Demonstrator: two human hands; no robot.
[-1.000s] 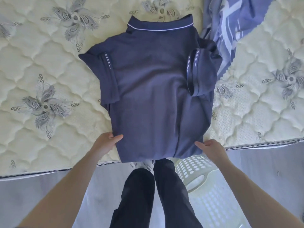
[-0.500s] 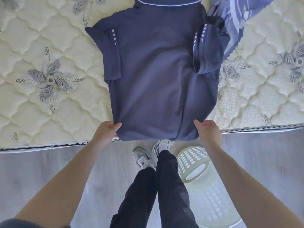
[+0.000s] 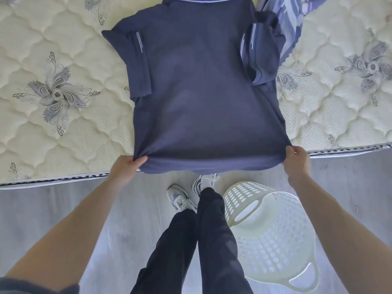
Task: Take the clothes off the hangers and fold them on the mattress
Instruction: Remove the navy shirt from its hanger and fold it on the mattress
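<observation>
Pinched hem corners of the navy knit polo shirt [image 3: 201,98]: left hand [image 3: 126,169] at seven o'clock, right hand [image 3: 297,162] at five. Looked light, soft, limp on the cream quilted mattress [image 3: 63,128].

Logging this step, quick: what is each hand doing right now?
Left hand: pinches the shirt at its hem's left corner.
Right hand: grips the hem's right corner.

Navy polo shirt [image 3: 203,98] on mattress [image 3: 53,60], hem corners in left hand [image 3: 125,168] and right hand [image 3: 297,162]
</observation>
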